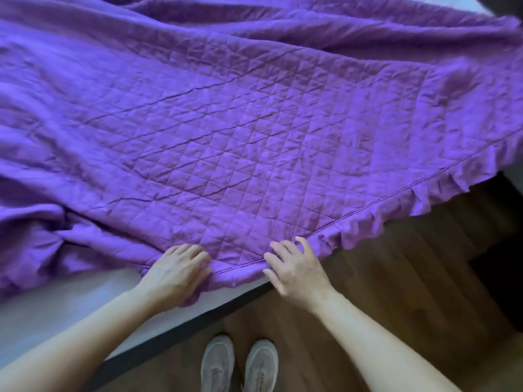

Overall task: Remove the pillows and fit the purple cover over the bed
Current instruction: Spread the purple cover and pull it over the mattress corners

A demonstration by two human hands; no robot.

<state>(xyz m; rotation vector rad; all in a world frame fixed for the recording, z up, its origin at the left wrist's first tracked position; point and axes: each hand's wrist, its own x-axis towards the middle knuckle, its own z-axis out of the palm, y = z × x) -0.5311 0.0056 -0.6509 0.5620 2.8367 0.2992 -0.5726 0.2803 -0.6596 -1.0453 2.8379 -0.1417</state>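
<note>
The purple quilted cover (240, 123) lies spread and wrinkled over the bed, its ruffled edge (396, 205) hanging off the bed's right side. At the near corner my left hand (175, 273) rests on the cover's piped hem, fingers bent against the fabric. My right hand (297, 267) lies beside it with straight, spread fingers touching the hem. Bare white mattress (56, 304) shows at the lower left. No pillows are in view.
Brown wood floor (396, 292) runs along the right and bottom. The bed's dark frame edge (169, 338) cuts diagonally across the lower middle. My two grey shoes (239, 363) stand on the floor close to the bed corner. A dark object (498, 287) sits at the right edge.
</note>
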